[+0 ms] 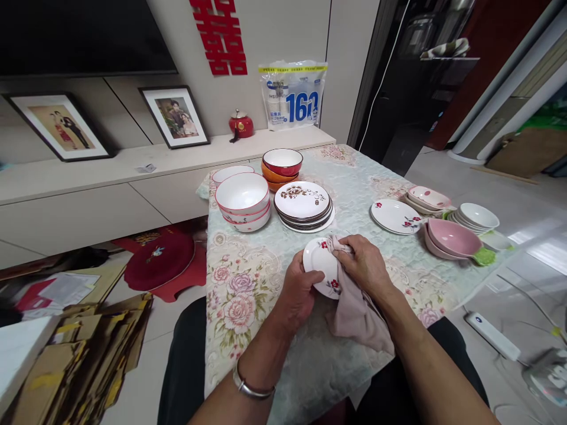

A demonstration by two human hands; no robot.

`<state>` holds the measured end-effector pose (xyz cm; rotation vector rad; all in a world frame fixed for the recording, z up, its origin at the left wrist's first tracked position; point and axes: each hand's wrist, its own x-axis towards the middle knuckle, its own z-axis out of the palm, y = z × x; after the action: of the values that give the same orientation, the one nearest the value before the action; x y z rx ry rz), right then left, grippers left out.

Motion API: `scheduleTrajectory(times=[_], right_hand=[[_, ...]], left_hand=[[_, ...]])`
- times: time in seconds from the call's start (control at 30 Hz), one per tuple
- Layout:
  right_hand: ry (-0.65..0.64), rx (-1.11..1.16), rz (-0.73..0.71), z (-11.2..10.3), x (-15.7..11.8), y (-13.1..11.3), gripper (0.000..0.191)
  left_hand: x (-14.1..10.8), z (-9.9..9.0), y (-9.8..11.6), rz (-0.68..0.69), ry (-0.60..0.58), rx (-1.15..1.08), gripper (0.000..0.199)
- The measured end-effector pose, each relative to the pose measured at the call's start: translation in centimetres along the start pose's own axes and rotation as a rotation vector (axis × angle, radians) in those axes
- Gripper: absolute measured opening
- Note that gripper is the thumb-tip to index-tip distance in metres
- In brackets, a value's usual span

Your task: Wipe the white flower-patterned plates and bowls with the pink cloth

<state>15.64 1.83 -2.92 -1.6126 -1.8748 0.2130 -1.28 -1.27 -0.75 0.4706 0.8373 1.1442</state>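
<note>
A small white plate with red flowers (319, 263) is tilted up above the near part of the table. My left hand (300, 290) grips its left edge, thumb on the face. My right hand (364, 263) pinches a pinkish-beige cloth (358, 316) against the plate's upper right edge, and the cloth hangs down over its right side. Beyond the plate stands a stack of plates with a brown flower pattern (302, 200). White bowls with pink rims (243, 198) are stacked to its left. Flowered white plates (394, 216) lie to the right.
Red and orange bowls (282, 163) stand at the back of the cloth-covered table (261, 265). Pink bowls (454, 238) and small white bowls (478, 216) sit near its right edge. A red stool (159, 260) and flattened cardboard (84, 354) are on the left.
</note>
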Motion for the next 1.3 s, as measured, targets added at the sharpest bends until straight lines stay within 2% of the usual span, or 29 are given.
scheduleTrajectory(times=[0.1,0.17,0.3,0.37,0.43,0.53,0.63,0.7,0.83,0.9,1.0,1.13,1.3], right_hand=[[0.082,-0.026,-0.054,0.5,-0.2,-0.3,0.016],[0.098,0.039,-0.125,0.7,-0.4,-1.1,0.016],[0.002,0.276,-0.317,0.9,-0.7,-3.0,0.017],[-0.047,0.327,-0.366,0.8,-0.7,-3.1,0.019],[-0.038,0.277,-0.322,0.6,-0.5,-2.4,0.019],[0.017,0.076,-0.136,0.1,-0.2,-0.9,0.017],[0.042,-0.071,-0.037,-0.1,-0.2,-0.6,0.016],[0.026,-0.043,-0.105,0.0,-0.5,-1.4,0.016],[-0.089,0.214,-0.332,0.3,-0.7,-3.1,0.018],[-0.087,0.255,-0.356,0.3,-0.6,-3.0,0.017],[-0.072,0.237,-0.288,-0.2,-0.1,-1.9,0.014],[-0.171,0.293,-0.129,-0.8,0.2,-0.8,0.019],[0.01,0.157,0.075,-0.5,0.1,0.2,0.02]], left_hand=[[0.0,0.4,-0.1,0.017,-0.013,0.005,0.069],[-0.1,0.5,-0.3,0.016,-0.04,0.024,0.07],[-0.3,0.4,-0.7,-0.032,-0.11,0.044,0.061],[-0.4,0.4,-0.8,-0.043,-0.122,0.042,0.058],[-0.4,0.5,-0.7,-0.046,-0.117,0.044,0.059],[-0.4,0.7,-0.4,-0.058,-0.095,0.044,0.067],[-0.4,0.8,-0.2,-0.073,-0.072,0.058,0.069],[-0.4,0.7,-0.3,-0.073,-0.07,0.073,0.067],[-0.4,0.5,-0.6,-0.036,-0.115,0.069,0.058],[-0.3,0.4,-0.7,-0.026,-0.135,0.072,0.057],[-0.3,0.3,-0.6,-0.04,-0.162,0.09,0.059],[-0.3,0.4,-0.4,-0.054,-0.133,0.07,0.06],[-0.3,0.5,-0.2,-0.021,-0.045,-0.036,0.062]])
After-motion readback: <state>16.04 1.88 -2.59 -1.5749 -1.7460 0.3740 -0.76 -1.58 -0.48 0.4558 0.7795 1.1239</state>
